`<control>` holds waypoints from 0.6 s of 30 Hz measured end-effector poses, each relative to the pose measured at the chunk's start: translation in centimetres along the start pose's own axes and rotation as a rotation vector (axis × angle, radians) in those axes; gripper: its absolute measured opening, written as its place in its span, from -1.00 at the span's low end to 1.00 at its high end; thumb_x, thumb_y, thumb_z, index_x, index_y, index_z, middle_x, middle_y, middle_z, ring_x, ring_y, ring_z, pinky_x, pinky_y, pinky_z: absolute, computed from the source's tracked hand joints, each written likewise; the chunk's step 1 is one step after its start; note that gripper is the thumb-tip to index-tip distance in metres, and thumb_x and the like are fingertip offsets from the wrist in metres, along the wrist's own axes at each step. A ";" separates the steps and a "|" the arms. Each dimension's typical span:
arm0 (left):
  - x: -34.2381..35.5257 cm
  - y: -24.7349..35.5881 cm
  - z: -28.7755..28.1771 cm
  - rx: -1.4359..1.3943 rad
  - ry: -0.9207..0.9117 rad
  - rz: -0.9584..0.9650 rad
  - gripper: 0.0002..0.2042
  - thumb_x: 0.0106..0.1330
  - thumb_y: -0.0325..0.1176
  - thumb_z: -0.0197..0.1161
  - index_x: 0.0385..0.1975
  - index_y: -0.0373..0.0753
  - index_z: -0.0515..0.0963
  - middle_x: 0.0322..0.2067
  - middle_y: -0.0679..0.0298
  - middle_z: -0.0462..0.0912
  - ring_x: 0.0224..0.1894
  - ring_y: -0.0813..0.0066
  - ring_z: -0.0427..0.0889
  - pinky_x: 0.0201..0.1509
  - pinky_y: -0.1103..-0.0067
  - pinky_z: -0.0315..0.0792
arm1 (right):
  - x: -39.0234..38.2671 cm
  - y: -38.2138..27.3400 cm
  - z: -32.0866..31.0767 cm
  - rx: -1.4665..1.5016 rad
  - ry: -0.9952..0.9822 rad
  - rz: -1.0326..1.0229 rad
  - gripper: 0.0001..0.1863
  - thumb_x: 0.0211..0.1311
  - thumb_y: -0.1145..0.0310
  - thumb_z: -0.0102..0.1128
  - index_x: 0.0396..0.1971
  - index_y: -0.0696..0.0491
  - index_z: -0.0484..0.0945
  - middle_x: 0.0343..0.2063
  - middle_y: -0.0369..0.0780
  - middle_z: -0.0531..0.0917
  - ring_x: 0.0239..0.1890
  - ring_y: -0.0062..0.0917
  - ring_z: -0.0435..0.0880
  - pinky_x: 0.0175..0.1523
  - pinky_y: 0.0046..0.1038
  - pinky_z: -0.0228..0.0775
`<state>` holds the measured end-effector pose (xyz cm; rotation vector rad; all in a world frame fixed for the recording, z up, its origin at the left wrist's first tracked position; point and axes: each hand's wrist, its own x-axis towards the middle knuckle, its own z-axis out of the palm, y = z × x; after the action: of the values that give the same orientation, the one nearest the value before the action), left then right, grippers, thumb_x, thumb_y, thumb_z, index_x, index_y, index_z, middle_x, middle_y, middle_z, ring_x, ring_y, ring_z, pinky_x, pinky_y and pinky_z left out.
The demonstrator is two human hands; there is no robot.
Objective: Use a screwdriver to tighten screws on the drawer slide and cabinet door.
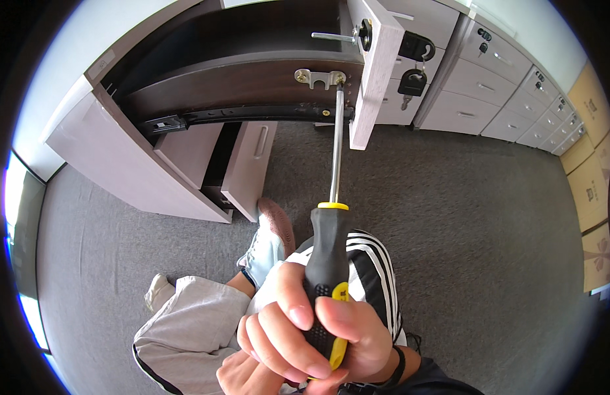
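Note:
My right hand [357, 336] wraps a black-and-yellow screwdriver [330, 247], fingers curled over the handle from the left and thumb across it from the right. Bunched beneath it, my left hand [244, 376] closes around the handle's butt end, partly hidden by the right hand and the lower edge. The long shaft points away from me. Its tip meets the screw at the right end of a small metal bracket [313, 78], where the blade itself is too small to make out. That bracket lies against the dark brown side of a pulled-out drawer [232, 85], near its pale front panel [379, 72].
A black slide rail [252, 114] runs under the drawer side. A metal rod [332, 36] sticks out from the lock behind the panel. Keys [412, 82] hang from a neighbouring cabinet. A lower drawer [250, 158] stands out near my shoe [269, 237]. Cardboard boxes [591, 191] line the right.

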<state>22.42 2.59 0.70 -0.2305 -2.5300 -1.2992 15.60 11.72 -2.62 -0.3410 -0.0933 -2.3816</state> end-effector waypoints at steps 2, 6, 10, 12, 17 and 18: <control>0.1 0.0 0.1 0.082 0.094 0.059 -0.63 0.11 -0.19 0.35 -0.38 -0.47 0.56 -0.43 -0.01 0.64 -0.38 0.18 0.66 -0.21 0.51 0.49 | -0.2 -0.3 0.5 -0.078 0.098 0.069 -0.73 0.35 0.17 0.01 -0.25 0.07 0.28 -0.58 -0.24 0.49 -0.50 -0.59 0.47 -0.31 -0.54 0.34; -0.2 0.3 -0.4 0.036 0.117 -0.057 -0.55 0.13 -0.14 0.33 -0.29 -0.52 0.51 -0.38 -0.06 0.64 -0.35 0.27 0.67 -0.20 0.54 0.49 | -0.5 -0.3 1.8 -0.347 0.204 -0.026 -0.67 0.34 0.14 0.05 -0.17 0.11 0.32 -0.50 -0.26 0.51 -0.32 -0.58 0.53 -0.19 -0.51 0.37; -0.4 -0.3 0.1 0.104 0.200 0.027 -0.60 -0.02 -0.32 0.49 -0.28 -0.42 0.48 -0.55 0.20 0.56 -0.61 0.62 0.42 -0.51 0.72 0.30 | 0.8 -0.5 1.4 -0.226 0.173 0.025 -0.72 0.39 0.14 -0.04 -0.45 0.00 0.29 -0.64 -0.32 0.43 -0.40 -0.57 0.43 -0.21 -0.52 0.27; -0.3 -0.7 0.3 0.112 0.236 0.058 -0.60 0.01 -0.27 0.48 -0.30 -0.41 0.48 -0.59 0.23 0.53 -0.61 0.60 0.44 -0.52 0.70 0.30 | 1.2 -0.5 1.1 -0.210 0.106 -0.013 -0.73 0.39 0.18 -0.05 -0.47 0.00 0.28 -0.65 -0.33 0.41 -0.43 -0.57 0.41 -0.25 -0.53 0.25; -0.1 -0.6 -0.5 -0.216 0.003 -0.101 -0.57 0.29 -0.04 0.14 -0.37 -0.42 0.48 -0.67 0.26 0.47 -0.65 0.58 0.39 -0.57 0.62 0.24 | 1.1 -0.5 0.6 -0.222 0.064 -0.078 -0.71 0.40 0.18 -0.10 -0.51 -0.01 0.24 -0.67 -0.33 0.39 -0.43 -0.56 0.39 -0.26 -0.54 0.23; -0.1 -0.5 -0.7 -0.353 -0.025 -0.150 -0.57 0.33 -0.05 0.08 -0.38 -0.41 0.48 -0.67 0.28 0.46 -0.66 0.60 0.37 -0.58 0.62 0.22 | 1.1 -0.6 0.4 -0.225 0.040 -0.098 -0.70 0.40 0.17 -0.11 -0.51 -0.01 0.24 -0.67 -0.33 0.40 -0.42 -0.56 0.40 -0.25 -0.54 0.23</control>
<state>22.48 1.75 0.69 -0.1311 -2.3591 -1.8102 14.48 11.50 -1.91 -0.4023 0.1819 -2.5005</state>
